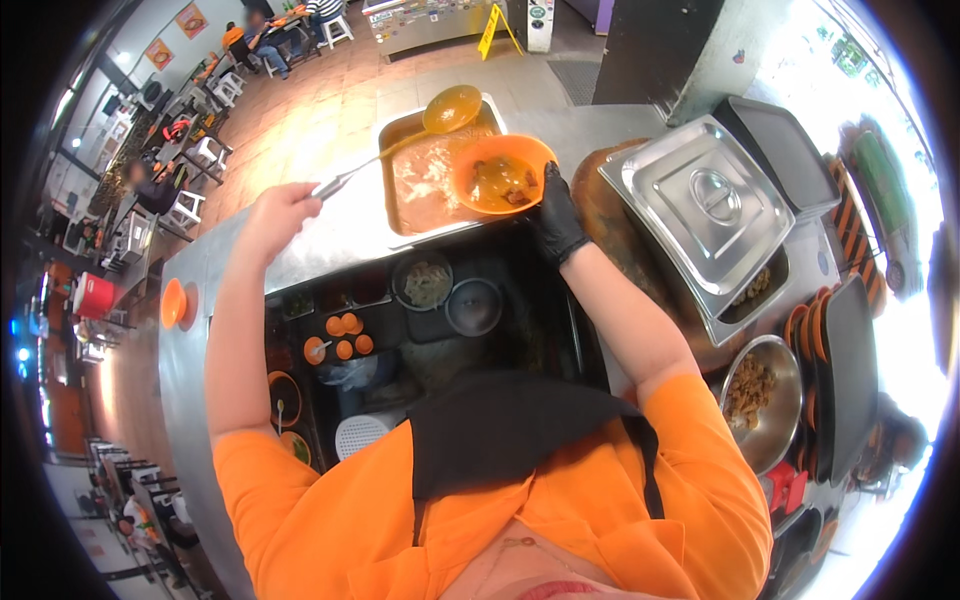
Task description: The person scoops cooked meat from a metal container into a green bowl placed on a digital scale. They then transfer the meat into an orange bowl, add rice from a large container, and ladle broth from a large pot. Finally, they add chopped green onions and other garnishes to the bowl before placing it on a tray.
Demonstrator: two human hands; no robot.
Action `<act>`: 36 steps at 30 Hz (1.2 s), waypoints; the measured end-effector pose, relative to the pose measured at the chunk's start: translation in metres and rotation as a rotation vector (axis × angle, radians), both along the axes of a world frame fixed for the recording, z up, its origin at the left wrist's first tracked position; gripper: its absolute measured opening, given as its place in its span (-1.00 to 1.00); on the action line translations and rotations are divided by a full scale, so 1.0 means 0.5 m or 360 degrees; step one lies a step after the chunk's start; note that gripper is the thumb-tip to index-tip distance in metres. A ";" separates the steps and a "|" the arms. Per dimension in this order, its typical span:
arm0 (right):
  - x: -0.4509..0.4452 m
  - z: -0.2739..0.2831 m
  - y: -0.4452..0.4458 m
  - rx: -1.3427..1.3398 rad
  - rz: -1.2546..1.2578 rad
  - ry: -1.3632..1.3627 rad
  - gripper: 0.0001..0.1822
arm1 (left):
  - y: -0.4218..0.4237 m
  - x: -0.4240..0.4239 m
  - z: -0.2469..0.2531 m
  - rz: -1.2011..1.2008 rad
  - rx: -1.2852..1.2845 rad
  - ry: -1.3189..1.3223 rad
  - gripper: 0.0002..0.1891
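My bare left hand (281, 217) grips the handle of a metal ladle (451, 109), whose bowl, coated with orange-brown broth, is over the far edge of a rectangular steel pan (420, 235). Reddish-brown broth (421, 184) with pale foam or fat on it fills this pan. In a black glove, my right hand (559, 217) holds an orange bowl (502, 174) by its right side, above the right part of the pan. Broth and dark pieces, perhaps meat, lie in the bowl. The glove hides part of its rim.
A lidded steel pan (709, 202) stands on the right, partly over a round wooden board (611, 217). Nearer are a steel bowl of browned food (757, 397) and stacked dark trays (851, 382). An orange bowl (173, 302) stands at the left counter edge. Small containers fill the recess before me.
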State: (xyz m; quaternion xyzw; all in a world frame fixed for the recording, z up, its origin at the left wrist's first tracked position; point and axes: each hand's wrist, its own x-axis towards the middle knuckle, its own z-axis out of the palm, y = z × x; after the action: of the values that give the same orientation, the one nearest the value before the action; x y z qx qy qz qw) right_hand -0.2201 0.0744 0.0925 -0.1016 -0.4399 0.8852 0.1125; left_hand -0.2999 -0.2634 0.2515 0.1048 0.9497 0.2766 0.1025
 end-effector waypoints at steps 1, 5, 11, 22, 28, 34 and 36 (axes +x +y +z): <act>0.004 0.000 0.001 -0.0039 0.0021 0.0036 -0.45 | 0.001 -0.015 -0.006 -0.0079 -0.0113 0.0223 -0.62; 0.046 0.028 -0.004 -0.0091 0.0016 -0.0087 -0.46 | 0.036 -0.023 -0.086 -0.0268 -0.0772 0.1059 -0.68; 0.065 0.019 0.012 0.0003 -0.0115 -0.0094 -0.50 | 0.101 -0.022 -0.172 -0.0449 -0.1276 0.1390 -0.67; 0.058 0.039 0.002 -0.0013 -0.0168 -0.0144 -0.51 | 0.068 -0.013 -0.046 -0.0113 -0.0687 0.0521 -0.66; -0.018 0.002 0.005 0.0097 -0.0177 -0.0298 -0.47 | 0.055 0.063 0.052 -0.0152 -0.0582 0.0822 -0.71; -0.043 0.021 -0.020 0.0126 -0.0142 -0.0332 -0.46 | 0.054 0.145 0.021 -0.0285 -0.0707 0.1465 -0.65; -0.039 0.024 -0.020 0.0087 -0.0107 -0.0290 -0.48 | 0.049 0.154 0.014 -0.0317 -0.0695 0.1731 -0.63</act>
State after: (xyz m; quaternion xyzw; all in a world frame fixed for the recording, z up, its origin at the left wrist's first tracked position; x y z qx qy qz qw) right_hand -0.2397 0.0647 0.1045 -0.1934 -0.4687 0.8556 0.1044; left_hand -0.2228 -0.2389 0.2586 0.2967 0.8864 -0.0294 -0.3541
